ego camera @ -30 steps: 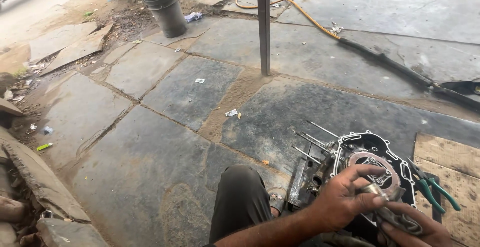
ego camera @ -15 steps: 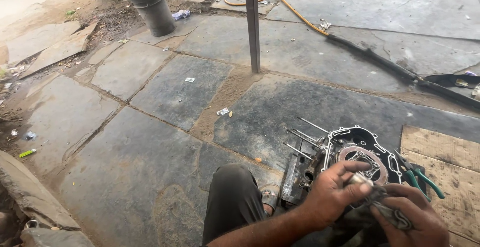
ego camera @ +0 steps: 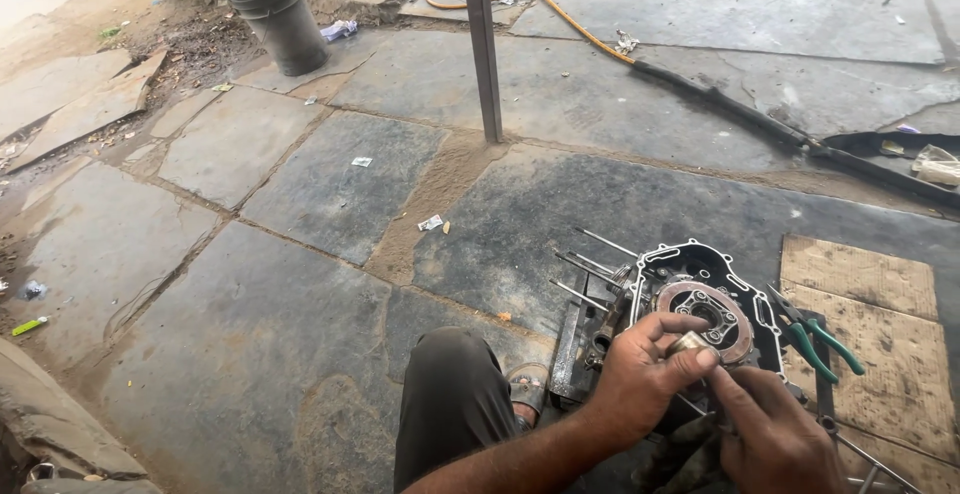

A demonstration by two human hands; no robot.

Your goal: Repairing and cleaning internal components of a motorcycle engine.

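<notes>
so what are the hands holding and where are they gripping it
A small metal ring-like part, pinched at its rim between the left hand thumb and fingers; the right hand touches it from below, above the engine case.

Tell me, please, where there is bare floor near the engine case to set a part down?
Free: the dark slab between engine case, knee and pole. Crowded: the cardboard, with pliers; both hands, left and right, cover the case.

The engine case (ego camera: pixel 690 304) was dark, matt cast metal, its round plate (ego camera: pixel 705 319) dull and rusty. Pliers (ego camera: pixel 815 339) had glossy green plastic handles. Floor slabs (ego camera: pixel 250 354) were rough grey stone; board (ego camera: pixel 870 334) was worn wood.
</notes>
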